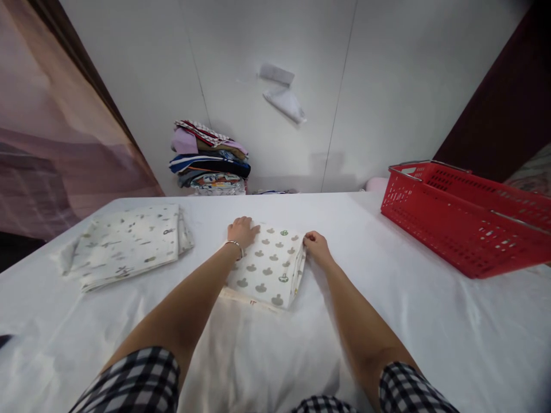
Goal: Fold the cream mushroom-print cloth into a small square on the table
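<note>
A folded white cloth (267, 267) with grey apple-like prints and a few green ones lies on the white-covered table (365, 321) in front of me. My left hand (243, 231) rests on its far left corner, fingers stretched out over the fabric. At the far right corner, my right hand (316, 246) pinches the cloth's folded edge between thumb and fingers. Several layers show along that right side. A second folded white cloth (133, 241) with small scattered prints lies to the left, apart from both hands.
A red plastic basket (465, 223) with metal handles stands on the right of the table. Beyond the far edge rises a stack of folded clothes (210, 158) against the white wall (387, 86). Pinkish curtain fabric (77, 115) hangs at the left.
</note>
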A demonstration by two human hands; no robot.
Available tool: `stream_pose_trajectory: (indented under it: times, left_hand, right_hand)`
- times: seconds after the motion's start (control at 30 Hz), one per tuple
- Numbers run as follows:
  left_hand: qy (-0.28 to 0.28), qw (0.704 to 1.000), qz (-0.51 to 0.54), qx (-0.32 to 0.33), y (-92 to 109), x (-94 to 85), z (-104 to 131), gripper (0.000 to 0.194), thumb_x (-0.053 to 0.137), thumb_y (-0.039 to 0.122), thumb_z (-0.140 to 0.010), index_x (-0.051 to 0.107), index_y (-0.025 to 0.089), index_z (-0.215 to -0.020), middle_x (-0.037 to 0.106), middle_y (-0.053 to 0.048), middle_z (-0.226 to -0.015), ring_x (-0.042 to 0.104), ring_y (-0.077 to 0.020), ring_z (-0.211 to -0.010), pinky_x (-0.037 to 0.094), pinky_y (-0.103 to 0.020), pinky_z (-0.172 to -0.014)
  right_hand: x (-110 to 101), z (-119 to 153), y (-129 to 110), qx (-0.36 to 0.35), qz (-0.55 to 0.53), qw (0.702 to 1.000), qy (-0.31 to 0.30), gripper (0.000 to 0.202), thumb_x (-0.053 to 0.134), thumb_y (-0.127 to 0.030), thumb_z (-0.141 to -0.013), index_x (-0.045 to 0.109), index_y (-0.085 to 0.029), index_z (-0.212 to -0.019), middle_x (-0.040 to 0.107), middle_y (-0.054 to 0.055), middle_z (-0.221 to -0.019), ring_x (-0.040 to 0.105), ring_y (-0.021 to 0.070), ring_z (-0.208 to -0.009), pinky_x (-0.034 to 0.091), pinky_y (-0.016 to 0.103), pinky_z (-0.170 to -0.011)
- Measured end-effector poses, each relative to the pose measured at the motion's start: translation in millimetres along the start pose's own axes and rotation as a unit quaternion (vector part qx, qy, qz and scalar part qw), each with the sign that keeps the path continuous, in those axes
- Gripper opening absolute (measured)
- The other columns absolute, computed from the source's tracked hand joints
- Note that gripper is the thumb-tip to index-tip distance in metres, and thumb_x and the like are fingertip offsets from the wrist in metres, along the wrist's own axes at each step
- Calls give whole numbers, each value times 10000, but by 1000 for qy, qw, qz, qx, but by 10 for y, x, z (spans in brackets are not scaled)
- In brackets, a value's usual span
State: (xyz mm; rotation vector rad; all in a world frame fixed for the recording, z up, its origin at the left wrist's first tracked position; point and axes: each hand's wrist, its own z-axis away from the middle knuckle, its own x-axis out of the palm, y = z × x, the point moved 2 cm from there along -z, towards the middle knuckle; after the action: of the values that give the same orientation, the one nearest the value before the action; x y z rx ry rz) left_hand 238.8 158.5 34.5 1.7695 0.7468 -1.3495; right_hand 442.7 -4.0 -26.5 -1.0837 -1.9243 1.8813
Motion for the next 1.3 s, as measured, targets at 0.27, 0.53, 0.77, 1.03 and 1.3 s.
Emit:
stream_pose_trajectory:
  times: [0.27,0.53,0.77,1.03,1.3]
  left_hand:
    - [-19,1000,22,-5,-81,127,-10,503,342,465,-861,455,191,-1267,366,-90,-1417,302,-265,-1292,307,-415,-1007]
    - [-17,999,36,1,-117,173,2,475,354,489,-854,490,237,-1232,382,-51,-1414,307,-241,-1293,306,-401,-1015]
    - [-28,999,25,-14,-56,108,-23,486,360,475,-863,467,214,-1259,345,-76,-1435,270,-252,-1316,246,-430,-1047]
    - [-52,986,95,128,855,-155,813,395,473,554,-799,601,199,-918,642,-49,-945,579,-190,-881,421,-289,-774]
    - [-114,987,71,85,1081,96,1046,198,539,394,-766,572,204,-813,637,-57,-894,593,-200,-817,405,-287,-666]
  right_hand:
    - [-32,13,13,-28,34,999,24,145,490,-292,-708,601,-202,-730,590,-15,-678,507,146,-664,395,235,-644]
    - [-63,-39,98,-12,30,998,54,124,498,-312,-726,550,-205,-692,582,-2,-682,504,153,-679,405,243,-651]
    - [-50,6,48,-22,-7,1000,8,188,530,-293,-677,612,-201,-820,545,-34,-627,476,127,-607,382,224,-606]
    - [-1,-27,107,-12,-22,999,24,111,491,-265,-666,570,-192,-695,552,-28,-613,474,122,-594,380,214,-571]
    - [-33,-43,110,-8,3,998,55,121,477,-268,-674,559,-187,-710,574,-6,-646,497,132,-616,401,217,-570]
